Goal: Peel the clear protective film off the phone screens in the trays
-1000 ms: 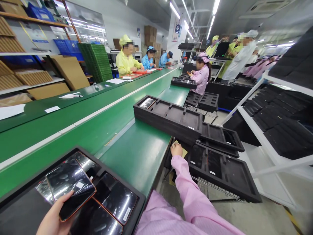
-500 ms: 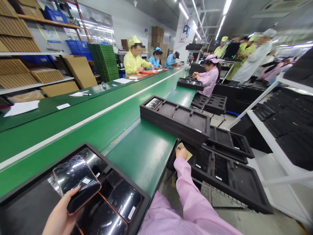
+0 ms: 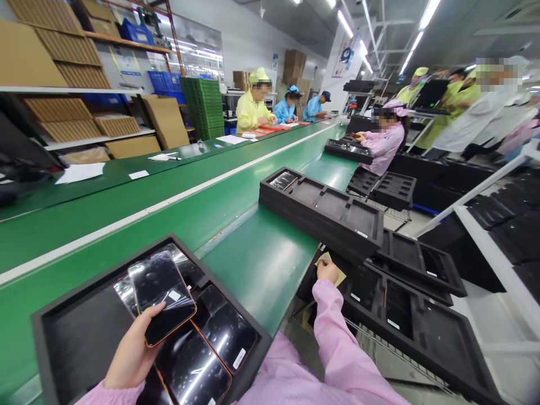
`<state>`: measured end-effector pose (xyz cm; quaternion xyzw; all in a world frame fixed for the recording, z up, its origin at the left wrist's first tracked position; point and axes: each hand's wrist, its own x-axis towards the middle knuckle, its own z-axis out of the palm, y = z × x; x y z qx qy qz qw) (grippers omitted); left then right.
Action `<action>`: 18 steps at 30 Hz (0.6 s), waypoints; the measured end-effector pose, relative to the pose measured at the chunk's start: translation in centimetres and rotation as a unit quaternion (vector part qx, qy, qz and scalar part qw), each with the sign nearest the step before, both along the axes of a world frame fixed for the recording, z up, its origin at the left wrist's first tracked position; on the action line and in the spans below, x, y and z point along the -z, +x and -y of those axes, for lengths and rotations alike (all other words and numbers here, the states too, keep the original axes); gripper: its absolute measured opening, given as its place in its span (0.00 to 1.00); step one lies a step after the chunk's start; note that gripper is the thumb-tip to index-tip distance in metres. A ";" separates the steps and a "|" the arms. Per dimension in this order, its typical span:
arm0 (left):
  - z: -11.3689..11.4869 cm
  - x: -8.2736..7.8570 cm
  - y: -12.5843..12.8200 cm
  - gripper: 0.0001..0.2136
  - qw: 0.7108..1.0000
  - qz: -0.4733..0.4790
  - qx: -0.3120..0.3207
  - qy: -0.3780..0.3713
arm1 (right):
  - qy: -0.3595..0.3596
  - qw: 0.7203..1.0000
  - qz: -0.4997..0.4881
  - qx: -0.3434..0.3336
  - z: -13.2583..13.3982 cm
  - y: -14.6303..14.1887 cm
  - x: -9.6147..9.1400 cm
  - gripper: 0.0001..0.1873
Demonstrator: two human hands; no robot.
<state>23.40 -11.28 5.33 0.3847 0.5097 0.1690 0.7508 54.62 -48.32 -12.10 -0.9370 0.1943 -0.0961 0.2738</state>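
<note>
My left hand (image 3: 134,346) is closed round the lower edge of a smartphone (image 3: 159,281) with a dark glossy screen, an orange rim and a small white label. It holds the phone tilted above a black foam tray (image 3: 80,326), where several similar phones (image 3: 228,323) lie, some overlapping. At the belt's right edge, my right hand (image 3: 328,271) has its fingers pressed together against a yellowish paper sheet (image 3: 341,277). What is between those fingers is hidden.
A stack of black trays (image 3: 316,216) stands on the green belt (image 3: 248,253), one phone in its top tray. More trays with phones (image 3: 399,315) rest on a wire rack at right. A co-worker in pink (image 3: 386,140) sits farther along; others work across the line.
The camera has turned left, so the scene sits farther right in view. My left hand still holds the phone over the tray. The right hand stays at the yellowish sheet.
</note>
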 end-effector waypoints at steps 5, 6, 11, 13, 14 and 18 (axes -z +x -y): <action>0.0 0.3 0.0 0.03 1.000 0.014 -0.005 -0.015 | 0.024 1.000 -0.008 0.004 0.0 -0.1 -0.2 0.13; 0.0 0.2 0.0 0.03 1.000 0.017 -0.005 -0.014 | 0.031 0.999 -0.008 0.006 0.0 -0.1 -0.2 0.13; 0.1 0.1 -0.1 0.01 0.999 0.026 -0.005 -0.019 | 0.078 0.997 0.012 0.022 0.4 0.1 -0.4 0.14; 0.0 0.0 -0.1 0.03 0.999 0.029 -0.009 -0.024 | 0.101 0.994 0.028 0.043 0.4 0.1 -0.7 0.13; 0.0 0.0 -0.1 0.03 0.999 0.030 -0.011 -0.027 | 0.113 0.991 0.040 0.058 0.5 0.0 -0.9 0.13; 0.1 -0.2 0.0 0.04 0.999 0.037 -0.014 -0.034 | 0.164 0.974 0.107 0.113 0.3 -1.4 -2.6 0.12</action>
